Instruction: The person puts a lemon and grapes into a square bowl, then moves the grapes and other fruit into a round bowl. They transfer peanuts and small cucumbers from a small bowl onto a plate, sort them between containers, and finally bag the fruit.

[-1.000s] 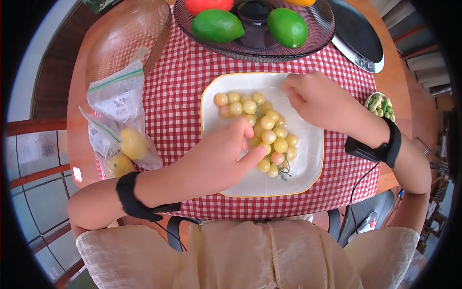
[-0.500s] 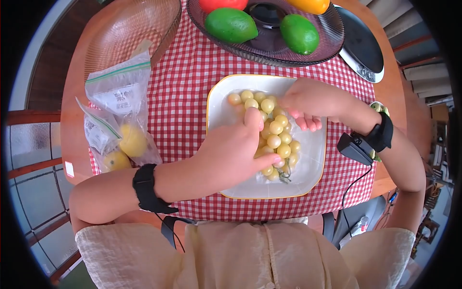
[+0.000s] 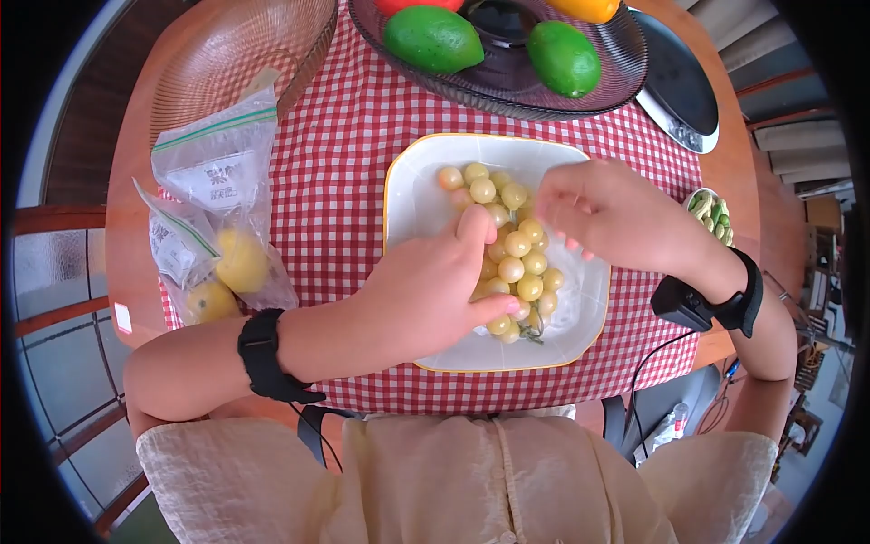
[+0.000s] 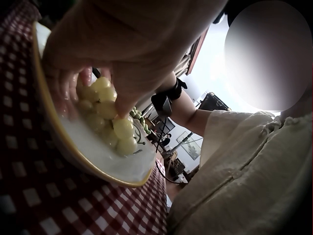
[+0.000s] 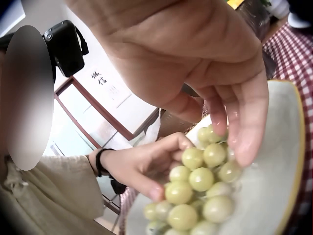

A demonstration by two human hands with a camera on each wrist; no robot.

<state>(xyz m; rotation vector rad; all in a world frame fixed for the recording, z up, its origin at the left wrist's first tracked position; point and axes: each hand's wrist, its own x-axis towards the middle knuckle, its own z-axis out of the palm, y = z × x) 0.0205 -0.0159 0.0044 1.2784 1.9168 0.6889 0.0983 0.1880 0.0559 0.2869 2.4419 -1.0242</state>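
A bunch of pale yellow-green grapes (image 3: 517, 244) lies in a white square dish (image 3: 419, 172) with a yellow rim, its green stem toward the near side. My left hand (image 3: 408, 288) holds the bunch from the left, thumb on the near side and fingers round the far side; they are partly hidden by the grapes. Over the upper right of the bunch is my right hand (image 3: 616, 216). Its wet fingers (image 5: 249, 120) point down, rather straight, with tips right at the grapes in the right wrist view.
Beyond the dish stands a dark glass bowl (image 3: 426, 83) with green and other bright fruit. To the left are zip bags (image 3: 214, 181) with yellow fruit and a ribbed clear bowl (image 3: 208, 82). A black-and-white oval tray (image 3: 680, 82) and a small bowl of green pods (image 3: 711, 216) sit right.
My right hand has moved from the dish's far right corner in and down over the grapes. My left hand has shifted slightly right, thumb and forefinger spread wider along the bunch.
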